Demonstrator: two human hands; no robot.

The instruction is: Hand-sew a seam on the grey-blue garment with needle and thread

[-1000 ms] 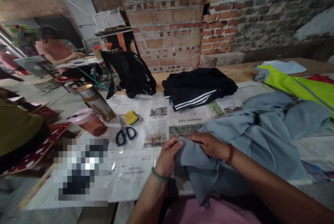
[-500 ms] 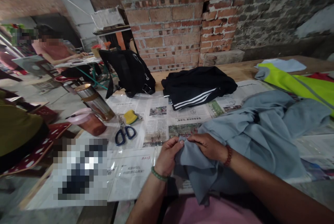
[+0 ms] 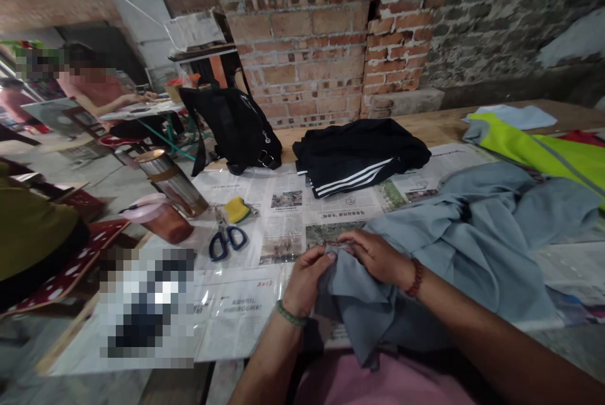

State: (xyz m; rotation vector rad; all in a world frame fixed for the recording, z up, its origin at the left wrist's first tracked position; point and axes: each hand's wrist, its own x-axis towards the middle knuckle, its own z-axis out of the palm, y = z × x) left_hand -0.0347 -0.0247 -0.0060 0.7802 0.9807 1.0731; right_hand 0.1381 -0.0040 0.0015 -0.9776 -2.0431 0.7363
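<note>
A large grey cloth (image 3: 472,235) spreads over the right part of the table, and one end hangs down towards my lap. Its upper edge is pinched between the thumb and fingers of my left hand (image 3: 309,276), which wears a green bead bracelet. Just right of that spot, my right hand (image 3: 375,257) is closed with bent fingers over the same edge, a red bead bracelet at its wrist. Anything small between the right fingertips is hidden from me. The fingertips of both hands are close together.
Left of my hands lie blue-handled scissors (image 3: 227,241) and a yellow object (image 3: 236,210). A lidded cup (image 3: 163,219) and a metal flask (image 3: 172,184) stand near the left edge. Behind are a black bag (image 3: 231,131), black striped clothing (image 3: 359,156) and a yellow vest (image 3: 543,150).
My right hand has shifted slightly up, its fingers lifting and reaching out a little at the cloth's edge. My left hand keeps its pinch in the same place.
</note>
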